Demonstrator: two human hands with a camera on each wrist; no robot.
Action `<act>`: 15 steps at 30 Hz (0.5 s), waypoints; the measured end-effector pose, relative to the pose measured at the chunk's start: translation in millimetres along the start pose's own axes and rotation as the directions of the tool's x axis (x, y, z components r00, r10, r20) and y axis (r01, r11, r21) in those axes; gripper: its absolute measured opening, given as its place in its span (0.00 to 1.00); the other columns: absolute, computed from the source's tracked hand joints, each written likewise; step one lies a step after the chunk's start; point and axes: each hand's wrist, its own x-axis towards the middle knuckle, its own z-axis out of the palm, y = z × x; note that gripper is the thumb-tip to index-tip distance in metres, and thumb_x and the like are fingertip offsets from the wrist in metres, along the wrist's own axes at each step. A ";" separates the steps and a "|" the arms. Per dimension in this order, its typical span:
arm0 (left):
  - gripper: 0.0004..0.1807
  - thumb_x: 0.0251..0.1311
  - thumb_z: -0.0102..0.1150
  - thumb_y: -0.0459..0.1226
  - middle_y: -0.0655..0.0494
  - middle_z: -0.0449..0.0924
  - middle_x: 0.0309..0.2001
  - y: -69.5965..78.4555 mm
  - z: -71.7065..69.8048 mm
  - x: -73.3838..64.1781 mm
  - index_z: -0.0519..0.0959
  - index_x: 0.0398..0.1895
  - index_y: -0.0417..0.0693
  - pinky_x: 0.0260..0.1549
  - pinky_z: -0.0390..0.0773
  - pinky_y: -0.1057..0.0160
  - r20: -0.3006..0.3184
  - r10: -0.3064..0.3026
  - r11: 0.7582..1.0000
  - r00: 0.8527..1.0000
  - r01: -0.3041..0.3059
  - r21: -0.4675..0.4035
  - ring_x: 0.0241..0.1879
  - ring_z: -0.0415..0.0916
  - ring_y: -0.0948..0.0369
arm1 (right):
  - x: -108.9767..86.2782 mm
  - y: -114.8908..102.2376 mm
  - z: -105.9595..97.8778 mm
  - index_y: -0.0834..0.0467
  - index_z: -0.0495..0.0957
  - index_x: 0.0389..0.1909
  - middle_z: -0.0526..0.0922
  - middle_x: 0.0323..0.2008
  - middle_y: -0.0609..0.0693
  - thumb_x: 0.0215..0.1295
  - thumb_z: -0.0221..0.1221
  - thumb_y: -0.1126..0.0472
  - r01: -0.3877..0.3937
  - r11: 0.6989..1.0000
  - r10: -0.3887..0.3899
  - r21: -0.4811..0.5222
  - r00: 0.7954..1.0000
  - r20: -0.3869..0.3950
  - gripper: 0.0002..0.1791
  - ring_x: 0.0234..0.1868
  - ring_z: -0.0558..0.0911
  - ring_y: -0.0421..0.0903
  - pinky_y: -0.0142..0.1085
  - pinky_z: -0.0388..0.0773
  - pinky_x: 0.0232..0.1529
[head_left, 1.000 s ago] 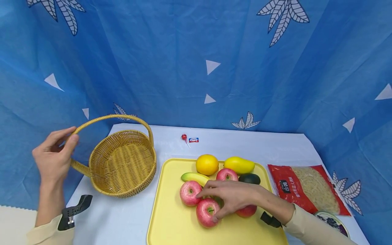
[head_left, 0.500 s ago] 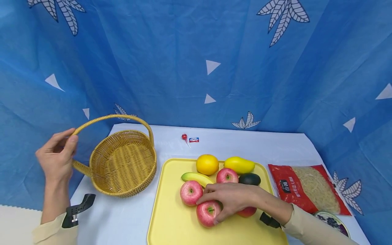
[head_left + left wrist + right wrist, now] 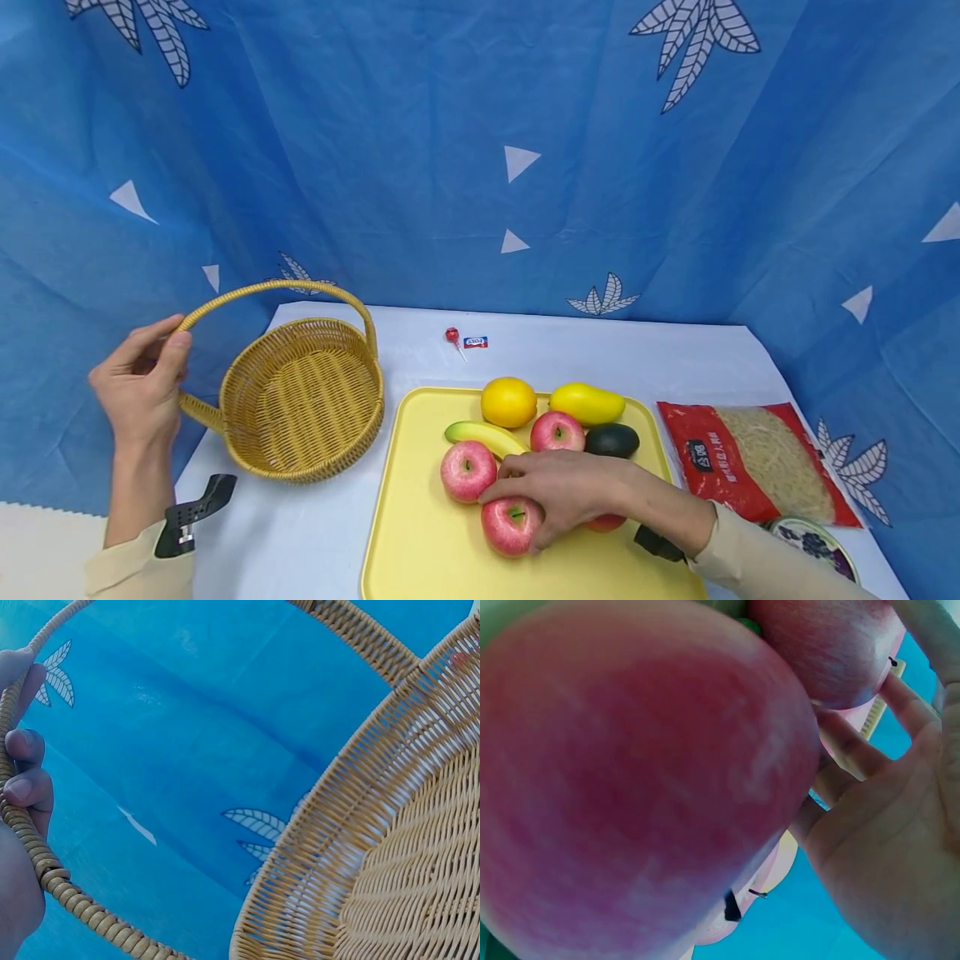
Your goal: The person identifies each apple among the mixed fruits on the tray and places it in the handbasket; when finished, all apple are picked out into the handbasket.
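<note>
My left hand [image 3: 142, 383] grips the arched handle [image 3: 26, 825] of a round wicker basket [image 3: 315, 408], which leans up on the left with its bare inside showing. Over a yellow tray [image 3: 420, 567], my right hand [image 3: 577, 487] holds a red apple [image 3: 510, 529] at the front, thumb on its right side and fingers over its far side. Another apple [image 3: 468, 472] sits just left of it, and one [image 3: 557, 432] lies behind the hand. Partly hidden under the wrist is a further apple [image 3: 606, 523], large and close in the right wrist view.
Also on the tray are a banana [image 3: 483, 433], an orange [image 3: 508, 402], a yellow mango [image 3: 587, 404] and a dark green avocado [image 3: 612, 442]. A lollipop [image 3: 452, 336] and small wrapped candy [image 3: 476, 342] lie behind. At right are a red noodle bag [image 3: 757, 467] and round tin [image 3: 813, 546].
My right fingers have closed in around the front apple, and the hand sits slightly lower. The left hand has shifted slightly right, still gripping the basket handle.
</note>
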 end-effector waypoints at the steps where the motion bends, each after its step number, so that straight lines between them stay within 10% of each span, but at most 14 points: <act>1: 0.14 0.55 0.62 0.15 0.51 0.81 0.25 -0.2 -0.1 -0.1 0.76 0.44 0.12 0.17 0.66 0.75 0.000 0.000 1.000 1.000 0.000 0.006 0.17 0.65 0.64 | 0.1 -0.2 0.5 0.29 0.66 0.70 0.73 0.58 0.35 0.54 0.71 0.36 0.005 1.000 -0.006 -0.011 1.000 -0.004 0.41 0.53 0.73 0.34 0.37 0.78 0.53; 15: 0.13 0.56 0.62 0.16 0.52 0.81 0.24 -1.4 -2.2 -1.2 0.77 0.45 0.12 0.17 0.66 0.75 -0.007 -0.010 1.000 1.000 0.010 0.018 0.17 0.65 0.64 | 0.9 -2.2 2.8 0.30 0.65 0.71 0.73 0.58 0.36 0.53 0.72 0.36 0.028 0.994 -0.031 -0.109 0.999 -0.026 0.43 0.52 0.74 0.35 0.36 0.77 0.54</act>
